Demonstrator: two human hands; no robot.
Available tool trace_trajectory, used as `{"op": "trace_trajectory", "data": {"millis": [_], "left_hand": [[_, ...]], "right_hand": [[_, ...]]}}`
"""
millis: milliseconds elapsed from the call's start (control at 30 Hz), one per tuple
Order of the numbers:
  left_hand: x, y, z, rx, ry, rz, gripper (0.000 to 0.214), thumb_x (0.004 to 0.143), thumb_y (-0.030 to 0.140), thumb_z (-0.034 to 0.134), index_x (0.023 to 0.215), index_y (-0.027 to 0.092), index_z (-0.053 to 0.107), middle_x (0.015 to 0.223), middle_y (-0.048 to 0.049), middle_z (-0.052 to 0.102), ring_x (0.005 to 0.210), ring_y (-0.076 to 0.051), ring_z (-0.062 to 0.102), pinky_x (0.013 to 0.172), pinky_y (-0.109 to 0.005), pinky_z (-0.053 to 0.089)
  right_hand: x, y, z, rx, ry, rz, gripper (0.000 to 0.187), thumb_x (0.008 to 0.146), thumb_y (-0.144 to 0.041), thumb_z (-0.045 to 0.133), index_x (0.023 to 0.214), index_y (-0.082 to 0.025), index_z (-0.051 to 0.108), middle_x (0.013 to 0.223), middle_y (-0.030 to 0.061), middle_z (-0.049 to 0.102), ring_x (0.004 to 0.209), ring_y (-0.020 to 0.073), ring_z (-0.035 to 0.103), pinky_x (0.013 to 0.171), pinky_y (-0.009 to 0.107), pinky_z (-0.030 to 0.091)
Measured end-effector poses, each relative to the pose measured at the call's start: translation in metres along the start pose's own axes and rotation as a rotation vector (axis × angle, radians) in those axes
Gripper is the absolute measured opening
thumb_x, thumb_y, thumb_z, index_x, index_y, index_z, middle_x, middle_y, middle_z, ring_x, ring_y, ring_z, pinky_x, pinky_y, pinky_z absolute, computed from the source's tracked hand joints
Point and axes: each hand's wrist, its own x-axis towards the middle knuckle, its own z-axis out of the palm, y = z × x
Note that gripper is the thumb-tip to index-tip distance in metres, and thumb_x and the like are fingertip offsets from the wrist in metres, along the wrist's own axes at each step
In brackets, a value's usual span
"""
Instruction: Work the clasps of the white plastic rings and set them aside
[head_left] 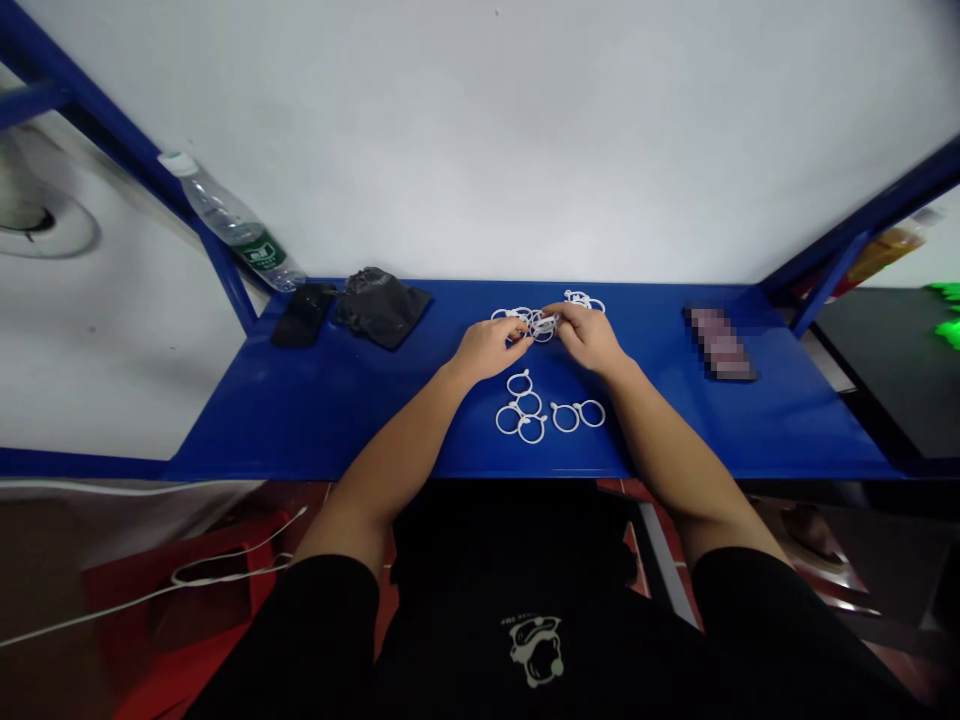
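White plastic rings with small tabs, much like curtain rings, lie in several groups on the blue table. Over the back group my left hand (489,350) is closed, its thumb and fingertips pinched at a white ring (520,318). Facing it, my right hand (590,338) is also closed, gripping a white ring (543,328) between thumb and fingers; the fingertips partly hide it. Behind my right hand sits a small heap of rings (583,299). Nearer to me lie a cluster of rings (529,404) and a touching pair of rings (577,416).
The blue table (360,420) meets a white wall. At its left are a black drawstring pouch (381,308), a dark flat object (302,315) and a leaning plastic bottle (232,220). A blurred-out pinkish rectangular object (720,343) lies right. Blue frame bars (831,285) border the sides.
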Motion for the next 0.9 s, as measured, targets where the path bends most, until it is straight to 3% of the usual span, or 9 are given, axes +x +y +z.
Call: {"op": "trace_trajectory", "data": {"millis": [67, 167, 233, 333, 433, 567, 800, 900], "left_hand": [[0.0005, -0.0009, -0.0051, 0.002, -0.056, -0.016, 0.011, 0.096, 0.027, 0.077, 0.107, 0.024, 0.080, 0.096, -0.0028, 0.083, 0.085, -0.020, 0.077, 0.081, -0.031, 0.057], [-0.0007, 0.0008, -0.0103, -0.014, -0.241, -0.006, 0.007, 0.090, 0.029, 0.082, 0.093, 0.024, 0.079, 0.083, -0.0003, 0.079, 0.077, -0.018, 0.072, 0.076, -0.031, 0.054], [-0.0017, 0.0030, -0.0115, -0.010, -0.359, -0.001, 0.008, 0.086, 0.029, 0.084, 0.089, 0.024, 0.078, 0.082, 0.0001, 0.077, 0.073, -0.017, 0.070, 0.072, -0.031, 0.051], [-0.0018, 0.0058, -0.0111, 0.021, -0.437, -0.001, 0.007, 0.083, 0.027, 0.083, 0.087, 0.024, 0.078, 0.086, -0.0008, 0.078, 0.074, -0.018, 0.069, 0.070, -0.031, 0.050], [-0.0003, 0.0063, -0.0101, 0.054, -0.437, 0.000, 0.004, 0.090, 0.026, 0.077, 0.090, 0.023, 0.079, 0.093, -0.0023, 0.079, 0.083, -0.019, 0.071, 0.074, -0.031, 0.050], [0.0012, 0.0049, -0.0070, 0.088, -0.386, 0.025, 0.013, 0.100, 0.024, 0.067, 0.096, 0.022, 0.079, 0.099, -0.0040, 0.080, 0.091, -0.021, 0.073, 0.081, -0.032, 0.052], [0.0002, 0.0026, -0.0065, 0.069, -0.163, 0.021, 0.016, 0.104, 0.023, 0.064, 0.107, 0.022, 0.079, 0.109, -0.0055, 0.081, 0.101, -0.022, 0.074, 0.088, -0.032, 0.053], [-0.0001, 0.0026, -0.0106, 0.066, -0.254, -0.011, 0.011, 0.094, 0.025, 0.074, 0.104, 0.023, 0.080, 0.103, -0.0037, 0.079, 0.095, -0.022, 0.074, 0.085, -0.033, 0.054]], "right_hand": [[0.0000, 0.0016, 0.0003, -0.032, 0.092, 0.018, 0.045, 0.100, -0.026, 0.046, 0.132, -0.019, 0.076, 0.119, 0.0118, 0.084, 0.102, 0.0294, 0.076, 0.093, 0.042, 0.058], [0.0012, 0.0039, 0.0015, -0.068, 0.164, 0.029, 0.044, 0.102, -0.029, 0.049, 0.136, -0.019, 0.075, 0.127, 0.0131, 0.081, 0.099, 0.0290, 0.075, 0.093, 0.044, 0.059], [0.0022, 0.0053, 0.0024, -0.082, 0.152, 0.009, 0.042, 0.101, -0.028, 0.054, 0.135, -0.020, 0.076, 0.132, 0.0141, 0.079, 0.096, 0.0286, 0.074, 0.092, 0.045, 0.060], [0.0032, 0.0065, 0.0038, -0.093, 0.103, -0.017, 0.040, 0.098, -0.024, 0.056, 0.132, -0.021, 0.077, 0.134, 0.0139, 0.078, 0.089, 0.0271, 0.072, 0.088, 0.046, 0.060], [0.0028, 0.0055, 0.0055, -0.101, 0.062, -0.028, 0.038, 0.098, -0.024, 0.056, 0.128, -0.020, 0.079, 0.124, 0.0133, 0.081, 0.083, 0.0257, 0.071, 0.086, 0.044, 0.059], [0.0015, 0.0019, 0.0070, -0.086, 0.019, -0.052, 0.033, 0.099, -0.026, 0.056, 0.120, -0.020, 0.081, 0.116, 0.0119, 0.084, 0.092, 0.0273, 0.075, 0.087, 0.042, 0.058], [0.0012, -0.0003, 0.0056, -0.055, -0.044, -0.065, 0.031, 0.103, -0.036, 0.058, 0.115, -0.021, 0.082, 0.106, 0.0087, 0.085, 0.087, 0.0245, 0.075, 0.079, 0.037, 0.054], [0.0010, -0.0005, 0.0059, -0.058, -0.062, -0.077, 0.032, 0.102, -0.035, 0.058, 0.115, -0.020, 0.083, 0.106, 0.0086, 0.086, 0.087, 0.0238, 0.075, 0.078, 0.036, 0.052]]}}
